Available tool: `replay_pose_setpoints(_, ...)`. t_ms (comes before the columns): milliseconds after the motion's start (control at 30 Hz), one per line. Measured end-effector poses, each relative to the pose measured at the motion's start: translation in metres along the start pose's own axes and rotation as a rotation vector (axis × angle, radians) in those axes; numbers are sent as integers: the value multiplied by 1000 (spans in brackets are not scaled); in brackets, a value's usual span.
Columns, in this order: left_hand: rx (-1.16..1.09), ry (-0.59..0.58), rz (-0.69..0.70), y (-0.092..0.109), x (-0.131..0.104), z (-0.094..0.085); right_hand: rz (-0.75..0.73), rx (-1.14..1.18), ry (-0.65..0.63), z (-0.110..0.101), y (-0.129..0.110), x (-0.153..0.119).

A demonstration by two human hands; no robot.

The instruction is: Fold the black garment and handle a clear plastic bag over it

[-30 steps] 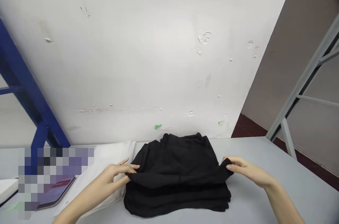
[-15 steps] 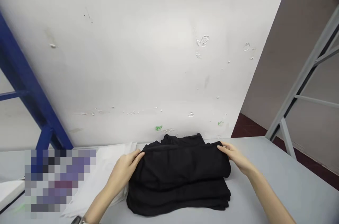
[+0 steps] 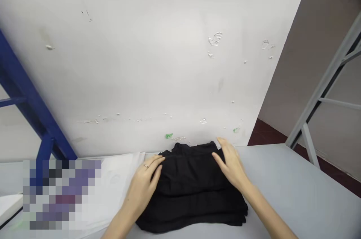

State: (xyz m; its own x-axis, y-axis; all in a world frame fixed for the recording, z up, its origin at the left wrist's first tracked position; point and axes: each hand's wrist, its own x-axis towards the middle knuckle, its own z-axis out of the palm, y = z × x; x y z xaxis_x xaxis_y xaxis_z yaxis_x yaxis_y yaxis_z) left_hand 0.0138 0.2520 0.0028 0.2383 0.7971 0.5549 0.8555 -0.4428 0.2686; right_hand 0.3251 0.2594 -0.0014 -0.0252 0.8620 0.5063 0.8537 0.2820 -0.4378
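Observation:
Folded black clothing [image 3: 194, 178] lies in layers on the grey table, with a bunched part at the back against the wall. Which kind of garment it is cannot be made out. My left hand [image 3: 146, 178], with a ring on one finger, rests along the left edge of the top fold, fingers stretched and thumb apart. On the other side my right hand [image 3: 231, 163] lies at the upper right edge, its thumb and fingers spread. Neither hand grips the cloth.
To the left lie flat, white, translucent plastic bags [image 3: 113, 186], beside a blurred patch. A blue metal frame [image 3: 36, 99] stands at the left and a grey frame [image 3: 313, 107] at the right. Behind the grey table [image 3: 270, 178] rises a scuffed white wall [image 3: 158, 62].
Both hands have let go of the top fold's corners and moved inward over the cloth. The top fold now lies flatter on the layers below. The view has shifted slightly.

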Motion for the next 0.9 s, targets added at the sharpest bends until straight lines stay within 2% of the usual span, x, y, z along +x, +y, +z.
replay_pose_setpoints(67, 25, -123, 70, 11, -4, 11, -152, -27, -196, 15, -26, -9)
replay_pose_setpoints(133, 125, -248, 48, 17, -11, 23, -217, -35, -381, 30, -41, -18)
replay_pose_setpoints(233, 259, -386, -64, 12, -22, 31, -198, -38, -539, 43, -37, -28)
replay_pose_setpoints(333, 274, -505, -102, -1, -27, 25, -138, -67, -544, 44, -18, -29)
replay_pose_setpoints(433, 194, -594, -85, -17, -22, 9, -93, -91, -500, 41, -4, -28)
replay_pose_setpoints(567, 19, -699, -12, -38, -10, -17, -89, -79, -467, 36, -11, -27)
replay_pose_setpoints(633, -17, -696, 40, -45, -5, -27, -104, -52, -438, 35, -23, -27)
replay_pose_setpoints(700, 11, -637, 79, -49, -4, -32, -134, -19, -428, 35, -35, -28)
replay_pose_setpoints(800, 113, -517, 77, -48, -5, -34, -164, -1, -503, 41, -45, -32)
replay_pose_setpoints(900, 168, -421, 106, -47, -6, -34, -156, -21, -560, 47, -45, -37)
